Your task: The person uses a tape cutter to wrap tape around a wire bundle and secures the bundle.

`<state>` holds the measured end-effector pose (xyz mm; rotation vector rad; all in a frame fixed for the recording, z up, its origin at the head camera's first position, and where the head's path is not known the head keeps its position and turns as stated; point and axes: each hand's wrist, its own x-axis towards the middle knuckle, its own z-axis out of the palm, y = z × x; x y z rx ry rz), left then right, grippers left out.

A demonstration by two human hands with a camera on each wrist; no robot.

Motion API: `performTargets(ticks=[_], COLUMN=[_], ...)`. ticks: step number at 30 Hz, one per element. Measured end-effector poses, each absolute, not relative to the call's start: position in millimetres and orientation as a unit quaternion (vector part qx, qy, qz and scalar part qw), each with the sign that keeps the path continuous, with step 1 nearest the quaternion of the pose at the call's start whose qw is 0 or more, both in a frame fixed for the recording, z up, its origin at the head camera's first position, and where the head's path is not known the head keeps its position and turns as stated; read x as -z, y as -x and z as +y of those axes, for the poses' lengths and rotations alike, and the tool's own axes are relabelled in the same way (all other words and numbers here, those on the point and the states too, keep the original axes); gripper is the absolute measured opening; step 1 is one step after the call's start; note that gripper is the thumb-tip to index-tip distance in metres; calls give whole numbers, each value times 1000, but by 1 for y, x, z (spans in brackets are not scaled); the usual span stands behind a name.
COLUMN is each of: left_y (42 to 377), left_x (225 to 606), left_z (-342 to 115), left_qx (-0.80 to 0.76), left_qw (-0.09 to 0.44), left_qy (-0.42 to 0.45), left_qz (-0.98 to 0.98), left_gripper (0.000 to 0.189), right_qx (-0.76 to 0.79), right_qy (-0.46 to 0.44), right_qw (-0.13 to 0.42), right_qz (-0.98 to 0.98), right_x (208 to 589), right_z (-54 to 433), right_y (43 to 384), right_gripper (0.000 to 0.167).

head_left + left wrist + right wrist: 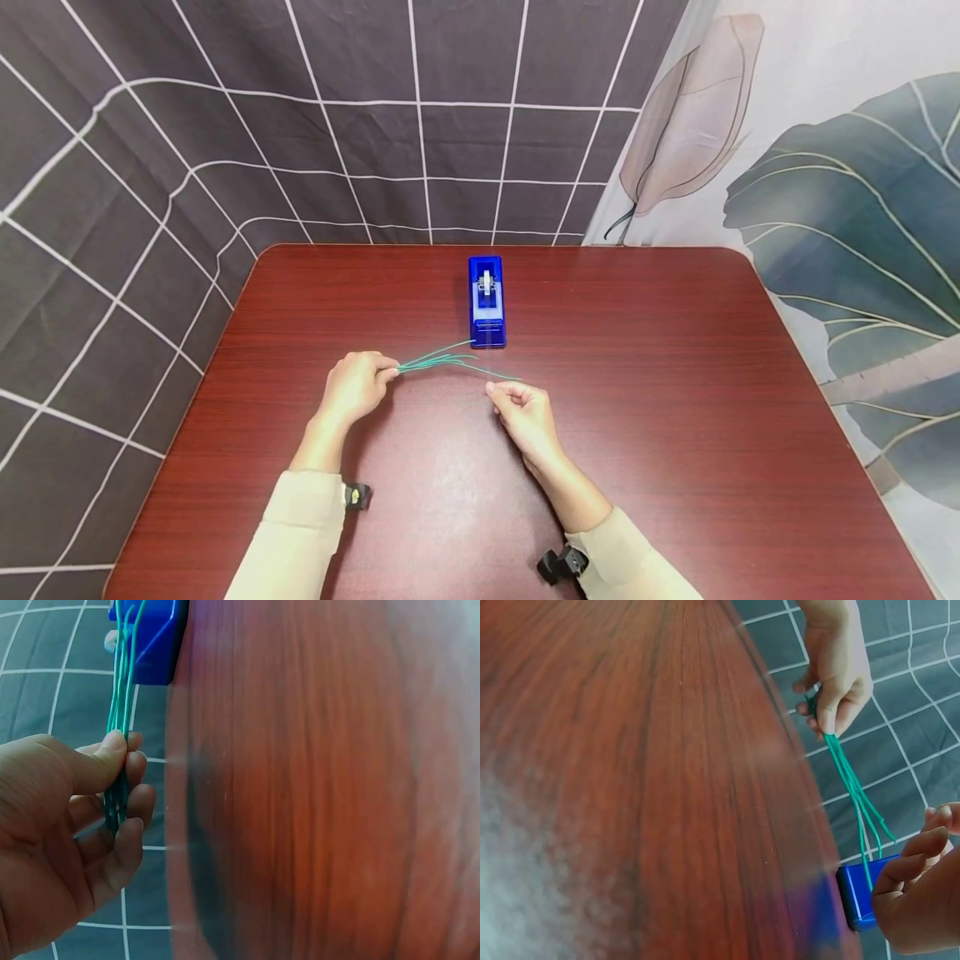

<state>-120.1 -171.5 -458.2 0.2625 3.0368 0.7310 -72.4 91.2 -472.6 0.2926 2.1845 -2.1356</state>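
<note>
My left hand (358, 385) pinches a bundle of thin green wires (427, 362) between thumb and fingers. In the left wrist view, the lower ends of the green wires (115, 799) sit among the curled fingers. The free ends fan out to the right, and one overlaps the front of the blue tape dispenser (488, 333) in the head view. Just below the longest wire, my right hand (528, 417) has its fingers curled and thumb and forefinger close together. Nothing shows in its grasp; a wire tip passes close by its fingers in the right wrist view.
The reddish-brown wooden table (675, 375) lies beneath both hands, with the dispenser near its far edge. Behind it hangs a dark grey curtain (367, 137) with a white grid. A leaf-patterned curtain (840, 250) hangs at the right.
</note>
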Motion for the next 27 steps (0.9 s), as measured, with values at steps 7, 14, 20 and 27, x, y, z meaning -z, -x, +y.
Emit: performTargets(ticks=[7,14,20,27], left_y=[119,119,119,118], left_x=[461,460,459,458], left_z=[-164,-154,-143,-131], left_qx=[-240,-240,-251,-250], left_qw=[3,-10,-8,-14], left_qy=[-93,-115,-127,-147], left_qz=[966,964,960,957], left_gripper=[13,12,11,9], right_qx=[701,705,712,715], right_qy=[-90,-81,-90,-96], right_qw=[30,25,30,39], right_qz=[707,704,696,691], right_x=[472,469,466,467], right_z=[91,91,90,90], right_y=[72,72,71,71], right_gripper=[22,23,25,24])
